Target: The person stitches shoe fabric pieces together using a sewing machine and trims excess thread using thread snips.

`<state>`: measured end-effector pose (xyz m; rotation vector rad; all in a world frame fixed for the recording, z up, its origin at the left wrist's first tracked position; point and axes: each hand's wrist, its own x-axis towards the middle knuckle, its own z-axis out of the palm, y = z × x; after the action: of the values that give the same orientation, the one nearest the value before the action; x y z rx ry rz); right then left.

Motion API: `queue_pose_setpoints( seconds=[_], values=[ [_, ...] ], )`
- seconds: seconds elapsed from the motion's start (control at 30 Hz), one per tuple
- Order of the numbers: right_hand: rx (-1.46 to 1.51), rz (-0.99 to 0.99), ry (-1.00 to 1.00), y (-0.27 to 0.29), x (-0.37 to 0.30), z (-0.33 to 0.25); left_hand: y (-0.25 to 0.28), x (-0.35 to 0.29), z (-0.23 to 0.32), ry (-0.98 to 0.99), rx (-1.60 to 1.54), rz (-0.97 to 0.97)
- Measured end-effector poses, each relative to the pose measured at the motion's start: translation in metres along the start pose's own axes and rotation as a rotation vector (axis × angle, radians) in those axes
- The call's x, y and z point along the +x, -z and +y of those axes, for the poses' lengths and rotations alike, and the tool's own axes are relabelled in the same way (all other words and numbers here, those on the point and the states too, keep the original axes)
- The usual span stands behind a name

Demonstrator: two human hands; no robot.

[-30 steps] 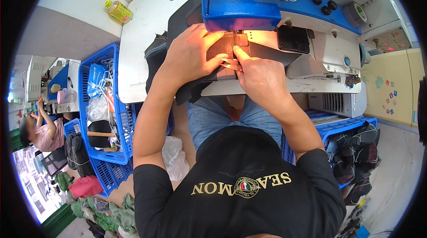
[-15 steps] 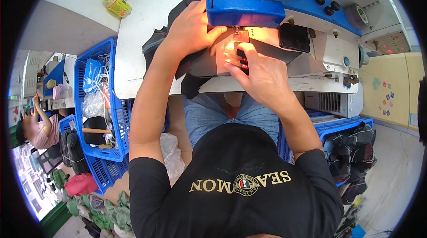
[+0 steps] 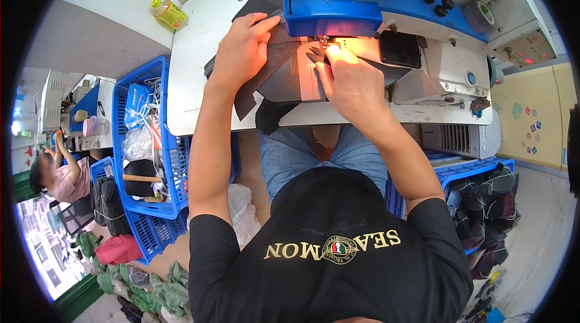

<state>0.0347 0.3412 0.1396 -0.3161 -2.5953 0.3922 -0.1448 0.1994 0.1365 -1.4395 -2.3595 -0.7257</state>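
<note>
Apparently laid flat and steadied

In the head view, see the dark grey flat fabric piece with ribbed stripe (image 3: 281, 85) spread under the left hand (image 3: 243, 51), with fingers partly extended, probably for steadying; cannot tell whether pinching. Between both hands, notice the stripe. Find the right hand (image 3: 357, 85) gripping small dark pointed metal snips (image 3: 315, 54), probably for working close before the blue-and-white sewing machine (image 3: 331, 16).

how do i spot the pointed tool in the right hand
Find the blue-topped sewing machine on the white table. Below its lit head, the right hand holds the pointed tool over dark fabric. Two slim, dark blades, spread at the tips, set it apart from the flat fabric.
</note>
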Motion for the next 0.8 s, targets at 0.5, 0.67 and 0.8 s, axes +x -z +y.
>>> queue_pose_setpoints(
  seconds=[0.5, 0.67, 0.8],
  values=[
    [0.266, -0.076, -0.004, 0.021, -0.016, -0.008, 0.025, -0.041, -0.031, 0.029, 0.056, 0.223],
    [0.515, -0.261, 0.158, 0.024, -0.041, -0.014, -0.017, -0.103, -0.109, 0.294, 0.103, 0.025],
    [0.306, -0.517, 0.118, 0.002, -0.051, 0.000, -0.038, -0.098, -0.084, 0.232, 0.173, 0.154]
  ],
)
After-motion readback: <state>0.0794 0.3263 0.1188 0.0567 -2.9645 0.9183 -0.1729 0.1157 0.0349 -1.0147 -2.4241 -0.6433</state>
